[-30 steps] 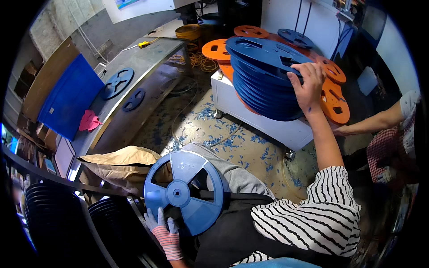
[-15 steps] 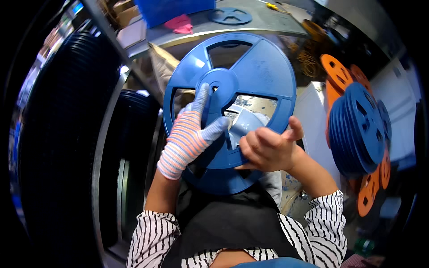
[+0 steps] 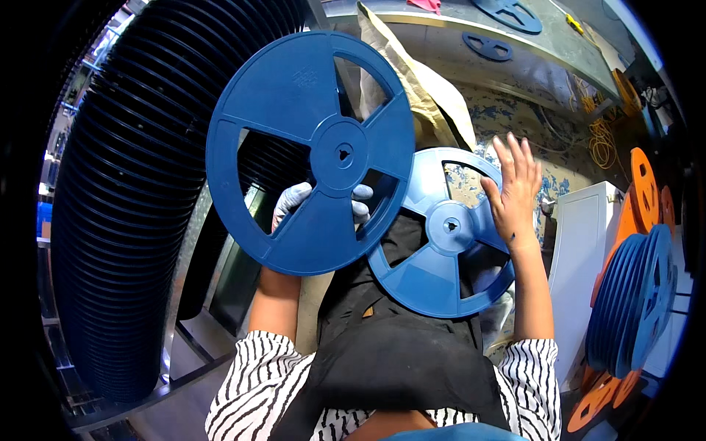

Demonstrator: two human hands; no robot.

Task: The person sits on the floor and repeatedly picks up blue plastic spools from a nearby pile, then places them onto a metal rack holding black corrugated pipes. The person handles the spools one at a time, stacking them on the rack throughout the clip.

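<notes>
A large blue plastic reel flange (image 3: 294,95) with three wedge-shaped openings is raised at the left. My gloved left hand (image 3: 292,201) grips it from behind, and its fingers poke through two of the openings; the rest of the hand is hidden by the disc. A second blue flange (image 3: 423,283) rests across my lap, partly overlapped by the first one. At its upper right rim is my bare right hand (image 3: 517,184), fingers spread and thumb apart. Whether the palm touches the rim I cannot tell.
A tall row of dark discs (image 3: 140,191) fills a metal rack on the left. At the right stand stacked blue flanges (image 3: 640,294) among orange ones (image 3: 645,187), beside a white box (image 3: 585,272). A metal table (image 3: 471,33) runs behind a beige sack (image 3: 434,92).
One flange has moved left and up with my left hand, now gripped from behind. The other now shows on my lap. My right hand has opened and moved right. The view has shifted.
</notes>
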